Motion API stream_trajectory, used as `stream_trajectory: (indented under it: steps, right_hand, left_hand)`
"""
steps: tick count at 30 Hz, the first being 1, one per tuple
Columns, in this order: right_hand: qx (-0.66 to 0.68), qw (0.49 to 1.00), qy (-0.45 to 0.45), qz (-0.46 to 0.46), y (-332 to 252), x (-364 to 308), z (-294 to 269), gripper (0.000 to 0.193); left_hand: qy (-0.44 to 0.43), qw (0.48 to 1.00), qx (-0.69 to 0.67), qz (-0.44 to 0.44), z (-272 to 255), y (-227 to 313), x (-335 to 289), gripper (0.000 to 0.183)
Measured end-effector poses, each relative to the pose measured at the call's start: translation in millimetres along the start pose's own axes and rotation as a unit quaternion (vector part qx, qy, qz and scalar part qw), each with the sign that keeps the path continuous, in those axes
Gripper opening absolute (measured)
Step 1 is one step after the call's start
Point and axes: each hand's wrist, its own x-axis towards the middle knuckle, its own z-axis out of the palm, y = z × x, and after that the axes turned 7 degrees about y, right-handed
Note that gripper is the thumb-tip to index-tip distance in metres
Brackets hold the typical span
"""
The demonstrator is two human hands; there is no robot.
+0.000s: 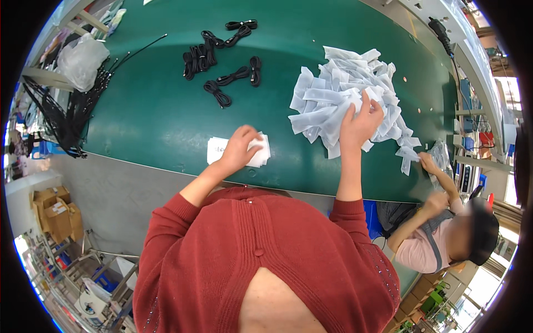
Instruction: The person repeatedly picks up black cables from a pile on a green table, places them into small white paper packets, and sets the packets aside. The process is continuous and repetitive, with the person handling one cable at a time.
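My left hand (239, 151) lies over a small stack of white paper slips (216, 149) near the table's front edge. Its fingers are curved, with the thumb apart from them, and I see nothing gripped. Farther right, my right hand (361, 125) reaches onto a loose heap of whitish translucent plastic bags (322, 95). Thumb and fingers are spread there, with pale plastic showing between and behind them. Beyond my left hand lie several coiled black cables (217, 94), each bundled with its plugs.
Long black cables (83, 108) hang over the table's left edge beside a crumpled clear bag (83, 61). At the right, a co-worker's hand (427, 162) touches the heap's near edge. A metal frame (483, 83) borders the green table (155, 127). Cardboard boxes (57, 215) stand lower left.
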Motion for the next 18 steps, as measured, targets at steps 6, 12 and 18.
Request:
stream_trajectory:
  steps: [6,12,18]
  right_hand:
    - [0.176,0.949,-0.261,-0.023,-78,-27,106,0.041]
    - [0.146,0.921,-0.348,-0.095,-96,-66,178,0.037]
    - [0.264,0.908,-0.308,0.101,-55,-102,146,0.029]
  left_hand:
    - [-0.036,0.993,0.105,0.039,19,-21,-33,0.031]
    - [0.008,0.993,0.110,0.052,27,-26,-34,0.013]
    - [0.080,0.996,0.033,-0.039,31,-28,-34,0.009]
